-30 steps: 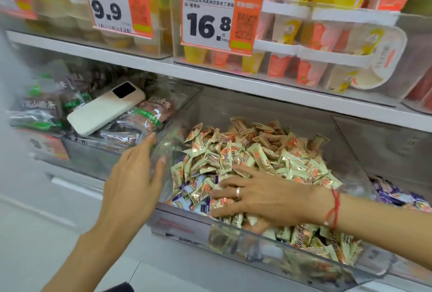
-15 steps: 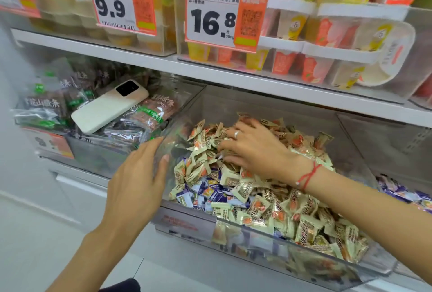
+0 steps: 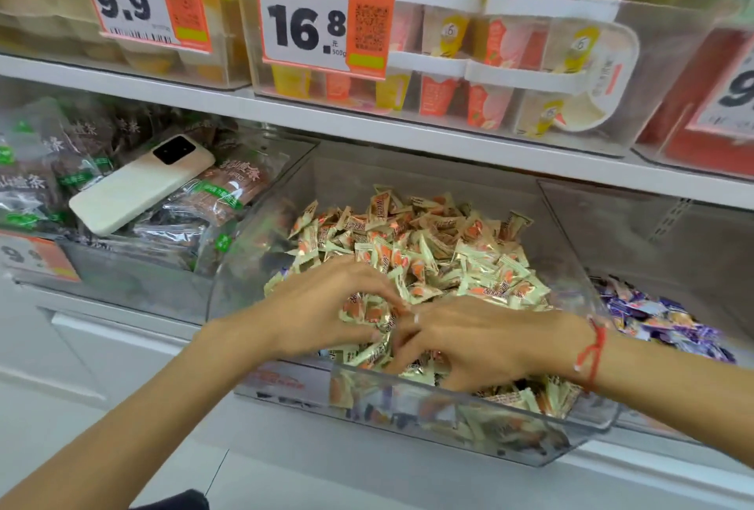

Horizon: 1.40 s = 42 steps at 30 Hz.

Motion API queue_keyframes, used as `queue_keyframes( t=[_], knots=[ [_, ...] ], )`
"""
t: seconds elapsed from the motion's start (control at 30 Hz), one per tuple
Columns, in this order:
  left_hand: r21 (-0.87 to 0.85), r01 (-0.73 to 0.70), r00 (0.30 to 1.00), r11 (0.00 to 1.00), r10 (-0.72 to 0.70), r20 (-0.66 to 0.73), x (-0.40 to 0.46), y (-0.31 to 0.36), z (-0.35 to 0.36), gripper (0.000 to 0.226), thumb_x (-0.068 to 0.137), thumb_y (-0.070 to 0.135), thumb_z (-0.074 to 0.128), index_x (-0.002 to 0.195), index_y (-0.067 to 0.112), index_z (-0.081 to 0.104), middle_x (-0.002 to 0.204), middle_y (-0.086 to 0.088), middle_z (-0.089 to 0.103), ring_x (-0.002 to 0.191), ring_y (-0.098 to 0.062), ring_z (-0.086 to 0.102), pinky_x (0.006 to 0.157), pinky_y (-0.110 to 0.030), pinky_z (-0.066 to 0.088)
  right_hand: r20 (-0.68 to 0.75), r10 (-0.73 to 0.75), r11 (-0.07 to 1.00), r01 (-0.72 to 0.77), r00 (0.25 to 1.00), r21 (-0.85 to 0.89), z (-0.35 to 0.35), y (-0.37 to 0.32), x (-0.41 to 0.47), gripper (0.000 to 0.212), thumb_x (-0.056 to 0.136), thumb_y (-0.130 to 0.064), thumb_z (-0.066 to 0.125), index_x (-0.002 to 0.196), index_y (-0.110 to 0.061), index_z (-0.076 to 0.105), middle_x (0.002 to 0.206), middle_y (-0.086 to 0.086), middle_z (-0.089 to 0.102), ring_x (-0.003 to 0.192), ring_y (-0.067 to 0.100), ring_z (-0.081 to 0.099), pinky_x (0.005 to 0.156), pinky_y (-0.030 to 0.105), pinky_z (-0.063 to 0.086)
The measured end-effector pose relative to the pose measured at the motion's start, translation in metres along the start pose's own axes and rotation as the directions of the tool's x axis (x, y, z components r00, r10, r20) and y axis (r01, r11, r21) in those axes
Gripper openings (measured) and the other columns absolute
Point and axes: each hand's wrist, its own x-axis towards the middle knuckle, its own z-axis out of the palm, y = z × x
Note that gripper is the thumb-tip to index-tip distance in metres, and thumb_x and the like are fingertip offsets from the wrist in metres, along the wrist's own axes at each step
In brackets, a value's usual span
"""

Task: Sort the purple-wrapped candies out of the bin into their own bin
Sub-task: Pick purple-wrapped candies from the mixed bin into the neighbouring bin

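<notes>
Both hands, left hand [image 3: 326,305] and right hand [image 3: 477,338], are digging through the cream-wrapped candies [image 3: 428,248] mid-frame, probably hunting purple ones; can't tell either grip.

The clear bin [image 3: 469,415] is open at the top, but the white shelf [image 3: 408,134] overhangs its far half, so entry is from the near side only. Heaped cream-and-orange candies [image 3: 428,248] fill it to the near wall. Its clear right wall [image 3: 571,248] stands between this heap and the purple candies [image 3: 661,317]. A phone [image 3: 138,183] lies on the packets left.
</notes>
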Motion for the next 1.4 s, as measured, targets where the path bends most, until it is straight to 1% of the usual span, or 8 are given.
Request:
queue_keyframes(
  t=[0.27,0.4,0.53,0.67,0.83,0.97,1.13,1.4],
  knots=[
    [0.243,-0.080,0.996,0.967,0.065,0.066,0.025,-0.020,-0.002,0.040,0.078,0.061,0.063,0.110,0.038,0.062,0.131,0.019,0.042,0.119,-0.005,0.032,0.085,-0.017,0.028,-0.218,0.117,0.962,-0.165,0.969,-0.217,-0.005,0.010,0.004,0.028,0.096,-0.042,0.051,0.116,-0.022,0.053,0.081,-0.008,0.053,0.069,0.012,0.044,0.059,0.028,0.030],
    [0.258,-0.017,1.000,0.966,0.020,-0.008,0.027,-0.028,-0.005,0.032,0.076,0.061,0.063,0.095,0.035,0.068,0.130,0.019,0.043,0.117,-0.005,0.035,0.076,-0.013,0.025,-0.331,0.311,0.939,-0.233,0.891,0.254,-0.012,0.020,-0.010,0.019,0.090,-0.036,0.064,0.106,-0.025,0.059,0.080,-0.008,0.063,0.072,0.010,0.060,0.066,0.033,0.051],
    [0.294,0.080,0.994,0.953,-0.055,-0.095,0.019,-0.029,-0.018,0.022,0.081,0.044,0.069,0.102,0.038,0.066,0.140,0.017,0.040,0.123,-0.009,0.040,0.095,-0.032,0.041,-0.355,0.449,0.681,-0.057,0.820,0.730,-0.019,0.016,-0.015,0.017,0.092,-0.022,0.063,0.107,-0.024,0.056,0.093,0.000,0.065,0.076,0.014,0.066,0.069,0.030,0.053],
    [0.388,0.194,0.926,0.901,-0.037,-0.377,0.000,-0.022,-0.032,0.041,0.072,0.022,0.080,0.110,0.027,0.066,0.133,0.003,0.054,0.121,-0.022,0.049,0.094,-0.043,0.044,-0.202,0.558,0.467,-0.104,0.805,0.878,-0.027,0.007,-0.001,0.007,0.097,-0.019,0.053,0.102,-0.023,0.051,0.076,0.001,0.062,0.066,0.022,0.051,0.061,0.037,0.041],
    [0.170,0.473,0.665,0.864,-0.224,-0.712,-0.042,-0.026,-0.022,0.060,0.077,0.014,0.074,0.133,0.016,0.051,0.131,-0.003,0.053,0.116,-0.024,0.045,0.091,-0.037,0.040,-0.489,0.083,0.996,-0.055,0.868,0.070,-0.015,-0.002,0.053,0.031,0.101,-0.028,0.042,0.130,-0.023,0.052,0.111,-0.002,0.061,0.103,0.016,0.054,0.091,0.033,0.045],
    [-0.036,0.554,0.614,0.832,-0.437,-0.657,-0.051,-0.028,-0.007,0.059,0.089,0.014,0.061,0.143,0.024,0.039,0.136,0.002,0.050,0.122,-0.023,0.045,0.079,-0.040,0.047,-0.208,-0.210,0.874,0.088,0.955,-0.478,0.013,0.002,0.102,0.042,0.100,-0.036,0.044,0.142,-0.034,0.042,0.148,0.001,0.043,0.142,0.033,0.026,0.109,0.055,0.028],
    [-0.055,0.545,0.622,0.837,-0.447,-0.643,-0.054,-0.028,-0.008,0.056,0.092,0.011,0.055,0.143,0.029,0.040,0.129,0.005,0.056,0.118,-0.023,0.046,0.070,-0.040,0.045,-0.174,-0.125,0.806,-0.002,0.977,-0.592,0.019,0.015,0.095,0.047,0.101,-0.041,0.029,0.148,-0.038,0.029,0.152,0.001,0.037,0.143,0.032,0.026,0.112,0.054,0.027],
    [-0.047,0.562,0.631,0.826,-0.465,-0.622,-0.055,-0.024,-0.010,0.055,0.094,0.016,0.054,0.144,0.030,0.037,0.133,0.005,0.054,0.122,-0.023,0.045,0.072,-0.043,0.048,-0.306,0.122,0.817,-0.271,0.944,-0.510,-0.001,0.029,0.054,0.075,0.087,-0.004,0.060,0.149,-0.033,0.028,0.154,0.003,0.032,0.141,0.033,0.031,0.110,0.054,0.028]
  ],
)
